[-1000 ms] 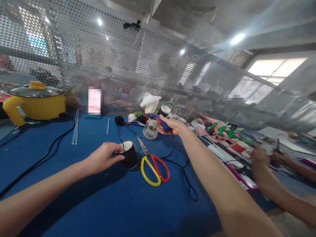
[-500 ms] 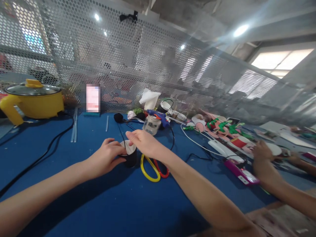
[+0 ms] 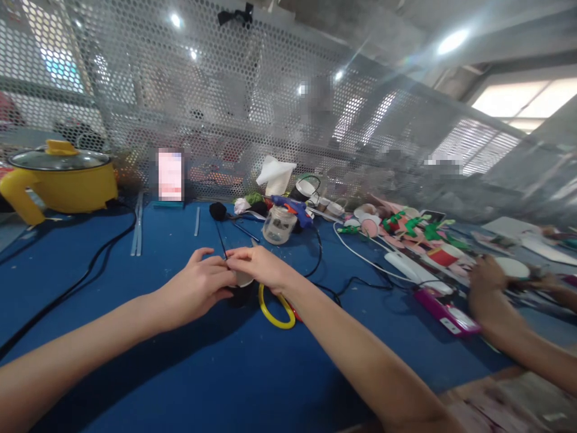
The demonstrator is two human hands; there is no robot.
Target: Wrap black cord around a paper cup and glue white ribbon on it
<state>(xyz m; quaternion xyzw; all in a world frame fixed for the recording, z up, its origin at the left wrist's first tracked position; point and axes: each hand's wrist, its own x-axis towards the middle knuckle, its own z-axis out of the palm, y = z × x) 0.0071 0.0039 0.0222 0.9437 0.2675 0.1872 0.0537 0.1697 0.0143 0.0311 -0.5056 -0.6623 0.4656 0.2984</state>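
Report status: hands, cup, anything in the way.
Both hands on the cup: left hand grips its side, right hand covers the rim. Scissors lie touching it on the right. Glue gun parked behind the jar.

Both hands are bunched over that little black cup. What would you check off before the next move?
1. Left hand steadying the black cup: ok.
2. Right hand at the cup's rim: ok.
3. What the fingertips pinch: cannot tell, hidden.
4. Scissors lying right beside the cup, partly under the right wrist: not ok.
5. Glue gun set down by the glass jar, away from both hands: ok.
6. Neighbour's hand well apart from the cup: ok.
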